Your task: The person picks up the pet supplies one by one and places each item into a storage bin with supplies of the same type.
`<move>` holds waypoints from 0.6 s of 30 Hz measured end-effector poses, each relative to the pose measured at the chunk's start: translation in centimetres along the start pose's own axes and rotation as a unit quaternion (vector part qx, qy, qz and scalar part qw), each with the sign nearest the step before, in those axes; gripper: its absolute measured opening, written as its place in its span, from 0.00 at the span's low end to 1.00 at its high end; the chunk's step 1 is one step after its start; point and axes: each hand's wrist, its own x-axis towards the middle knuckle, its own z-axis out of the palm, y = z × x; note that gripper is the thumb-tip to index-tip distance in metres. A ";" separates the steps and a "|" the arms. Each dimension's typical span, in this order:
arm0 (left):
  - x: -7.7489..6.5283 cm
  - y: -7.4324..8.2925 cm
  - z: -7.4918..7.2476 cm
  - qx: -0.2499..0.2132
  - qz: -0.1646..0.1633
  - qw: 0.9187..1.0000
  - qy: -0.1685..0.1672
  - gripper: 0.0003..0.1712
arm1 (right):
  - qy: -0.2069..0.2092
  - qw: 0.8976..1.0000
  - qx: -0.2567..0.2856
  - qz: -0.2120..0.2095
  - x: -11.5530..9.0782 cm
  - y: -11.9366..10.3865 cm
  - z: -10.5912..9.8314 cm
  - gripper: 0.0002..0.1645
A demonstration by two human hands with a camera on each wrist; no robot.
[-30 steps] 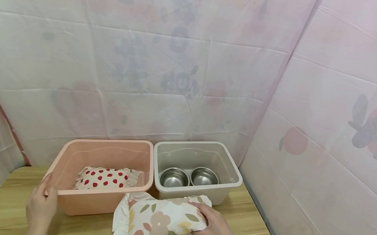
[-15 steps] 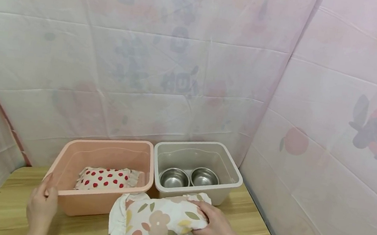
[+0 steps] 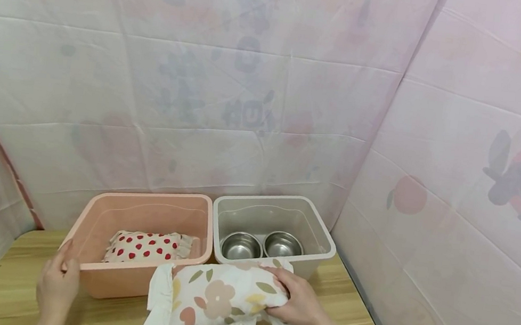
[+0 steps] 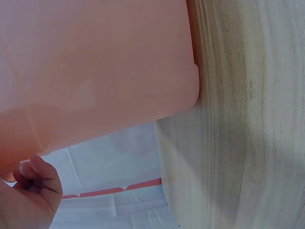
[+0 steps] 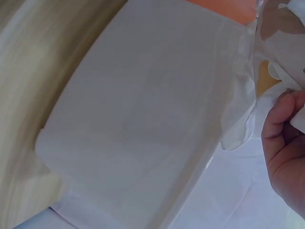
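My left hand [image 3: 58, 281] grips the front left corner of the peach plastic bin [image 3: 117, 280], fingers curled at its rim. Inside that bin lies a small cream pillow [image 3: 142, 247] with red strawberry-like spots and ruffled ends. My right hand [image 3: 296, 300] holds a white floral pillow [image 3: 221, 295] with ruffled edges by its right end, in front of the two bins. In the right wrist view the curled fingers [image 5: 281, 124] bunch the pillow's cloth, which overlaps the grey bin's rim. The left wrist view shows the hand [image 4: 35, 191] at the peach bin's rim.
A light grey bin [image 3: 323, 250] stands right beside the peach one and holds two steel bowls, a left bowl [image 3: 241, 246] and a right bowl [image 3: 283, 244]. Both bins stand on a wood-grain table [image 3: 345, 311], near a printed cloth wall [image 3: 186, 138] behind and another cloth wall [image 3: 448, 248] on the right.
The floral pillow has risen a little and shifted slightly left in the head view, covering more of the grey bin's front. My left hand stays at the peach bin's corner.
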 end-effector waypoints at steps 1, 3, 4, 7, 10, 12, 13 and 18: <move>0.0 0.0 0.0 -0.001 0.000 1.000 0.000 0.30 | -0.002 1.000 -0.003 0.000 0.1 0.0 -0.1 0.47; 0.0 0.1 0.0 0.000 -0.002 1.000 -0.001 0.30 | -0.003 1.000 -0.009 0.001 0.4 -0.1 -0.2 0.47; -0.1 0.1 -0.1 0.000 -0.003 1.000 -0.002 0.30 | -0.003 1.000 -0.011 0.001 0.5 -0.1 -0.2 0.46; 0.0 0.1 -0.1 0.000 -0.005 1.000 -0.005 0.30 | -0.003 1.000 -0.010 0.004 0.7 -0.1 -0.4 0.45; 0.0 0.1 0.0 0.001 -0.008 1.000 -0.009 0.30 | -0.004 1.000 -0.001 0.010 1.0 -0.1 -0.5 0.45; 0.0 0.1 0.0 0.001 -0.009 1.000 -0.009 0.31 | -0.004 1.000 0.004 0.011 1.1 0.0 -0.5 0.44; 0.0 0.1 0.0 0.001 -0.010 1.000 -0.010 0.31 | -0.003 1.000 0.005 0.010 1.2 0.0 -0.5 0.44; -0.1 0.2 0.0 0.000 -0.008 1.000 -0.006 0.30 | 0.005 1.000 0.004 0.006 1.7 -0.1 -0.7 0.45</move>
